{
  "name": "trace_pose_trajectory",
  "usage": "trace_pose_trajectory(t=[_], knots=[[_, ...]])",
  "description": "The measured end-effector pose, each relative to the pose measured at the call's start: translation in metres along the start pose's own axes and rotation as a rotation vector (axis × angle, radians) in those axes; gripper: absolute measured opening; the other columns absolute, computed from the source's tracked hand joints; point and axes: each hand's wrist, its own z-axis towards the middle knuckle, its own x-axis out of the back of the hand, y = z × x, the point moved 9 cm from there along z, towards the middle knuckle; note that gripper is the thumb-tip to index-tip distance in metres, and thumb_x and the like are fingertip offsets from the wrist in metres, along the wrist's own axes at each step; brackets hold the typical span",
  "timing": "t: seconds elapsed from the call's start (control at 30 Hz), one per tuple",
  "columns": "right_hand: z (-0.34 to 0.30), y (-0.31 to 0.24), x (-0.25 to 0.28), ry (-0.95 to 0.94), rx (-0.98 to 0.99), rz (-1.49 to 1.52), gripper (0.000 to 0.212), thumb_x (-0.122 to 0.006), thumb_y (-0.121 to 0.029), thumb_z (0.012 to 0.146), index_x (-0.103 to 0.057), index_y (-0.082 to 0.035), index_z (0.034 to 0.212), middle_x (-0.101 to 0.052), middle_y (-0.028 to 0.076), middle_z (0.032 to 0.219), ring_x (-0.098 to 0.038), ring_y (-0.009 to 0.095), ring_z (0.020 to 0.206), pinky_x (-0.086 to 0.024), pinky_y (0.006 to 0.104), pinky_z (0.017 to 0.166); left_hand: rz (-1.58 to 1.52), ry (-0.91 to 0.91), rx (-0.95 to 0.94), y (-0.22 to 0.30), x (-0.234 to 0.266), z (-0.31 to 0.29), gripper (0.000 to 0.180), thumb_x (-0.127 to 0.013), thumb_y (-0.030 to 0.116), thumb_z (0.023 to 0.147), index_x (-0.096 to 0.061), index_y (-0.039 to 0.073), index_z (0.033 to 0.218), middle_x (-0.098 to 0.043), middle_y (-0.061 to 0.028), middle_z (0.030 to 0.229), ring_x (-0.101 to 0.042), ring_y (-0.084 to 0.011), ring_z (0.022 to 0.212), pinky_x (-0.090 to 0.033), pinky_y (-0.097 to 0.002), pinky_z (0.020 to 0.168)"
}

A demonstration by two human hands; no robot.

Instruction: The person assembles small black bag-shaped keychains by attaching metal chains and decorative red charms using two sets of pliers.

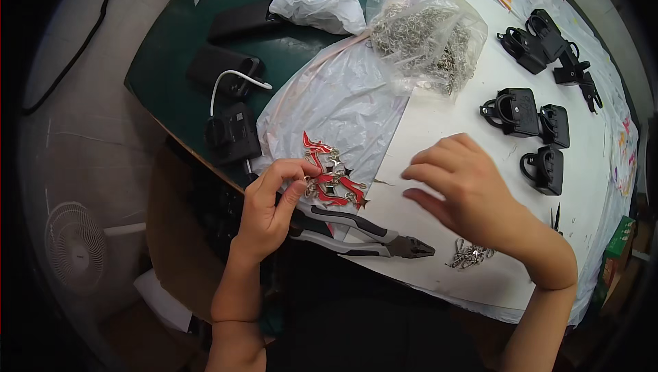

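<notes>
Left hand (266, 207) grip nearly closed, thumb and index pinching the edge of the red charms (334, 181), which sit with silver stars at its 2-3 o'clock, on a white plastic bag (329, 101). Right hand (473, 194) grip well open, thumb apart from fingers, nothing in it, over the white board (404, 146) on the tabletop (161, 56); small chain pile (471, 254) at its 6 o'clock. Pliers (387, 238) at left hand's 3-4, clear bag of chain (428, 43) at right hand's 11-12, black cases (517, 113) at its 1-2.
</notes>
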Motion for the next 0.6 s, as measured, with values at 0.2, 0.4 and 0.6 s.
trace_pose_trajectory(t=[0.2, 0.4, 0.6], knots=[[0.034, 0.003, -0.045, -0.043, -0.157, 0.006, 0.028, -0.080, -0.026, 0.076, -0.063, -0.007, 0.086, -0.057, 0.009, 0.090, -0.056, 0.027, 0.088, -0.046, 0.0377, 0.079, -0.171, 0.251, -0.008, -0.017, 0.012, -0.011, 0.014, -0.049, 0.011, 0.105, -0.054, -0.002, 0.102, -0.071, -0.0149, 0.096, -0.069, -0.0172, 0.089, -0.053, -0.0298, 0.083], [0.035, 0.005, -0.050, -0.108, -0.247, 0.194, 0.018, -0.076, -0.015, 0.078, -0.063, -0.004, 0.083, -0.062, 0.009, 0.084, -0.062, 0.027, 0.081, -0.050, 0.0381, 0.072, -0.110, 0.317, -0.007, -0.018, 0.014, -0.015, 0.016, -0.041, 0.013, 0.107, -0.046, -0.002, 0.104, -0.068, -0.0180, 0.091, -0.068, -0.0207, 0.085, -0.055, -0.0337, 0.083], [0.036, 0.016, -0.044, -0.049, -0.344, 0.533, 0.013, -0.072, -0.011, 0.079, -0.065, -0.002, 0.085, -0.065, 0.012, 0.084, -0.066, 0.028, 0.075, -0.053, 0.0382, 0.066, -0.093, 0.358, -0.067, -0.017, 0.015, -0.018, 0.015, -0.039, 0.013, 0.107, -0.043, -0.001, 0.107, -0.066, -0.0190, 0.088, -0.068, -0.0215, 0.080, -0.056, -0.0334, 0.081]])
